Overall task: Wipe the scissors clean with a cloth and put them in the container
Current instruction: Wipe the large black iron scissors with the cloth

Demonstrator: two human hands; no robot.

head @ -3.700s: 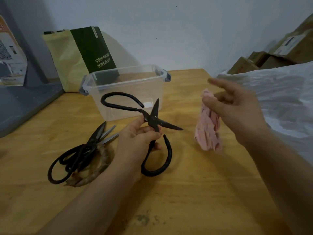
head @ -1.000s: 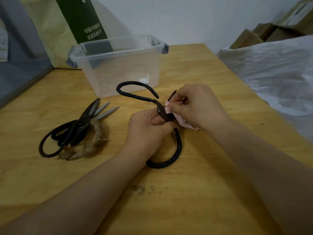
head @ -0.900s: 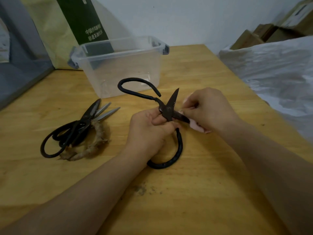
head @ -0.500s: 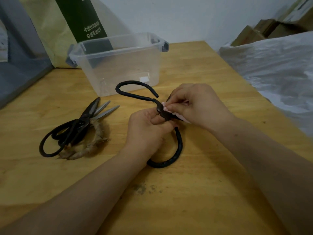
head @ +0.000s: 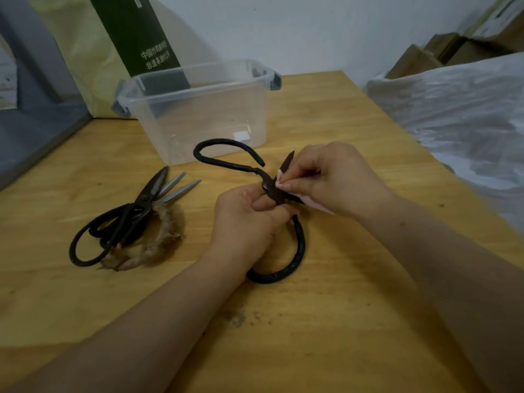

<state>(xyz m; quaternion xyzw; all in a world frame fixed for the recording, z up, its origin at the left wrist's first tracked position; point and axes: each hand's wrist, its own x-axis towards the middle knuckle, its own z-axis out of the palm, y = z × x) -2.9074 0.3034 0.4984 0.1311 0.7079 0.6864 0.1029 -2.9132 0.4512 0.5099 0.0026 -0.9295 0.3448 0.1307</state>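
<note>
While left hand grips large black iron scissors at pivot, right hand pinches small pink cloth on one blade: wiping underway, judged unfinished. Clear plastic container stands beyond hands; scissors not yet inside. Other dark scissors lie left of hands.

Most of the pink cloth is hidden inside the right grip, along with much of one blade of the scissors. The left grip covers part of their near handle. At 11 o'clock the green bag runs off the top edge.
</note>
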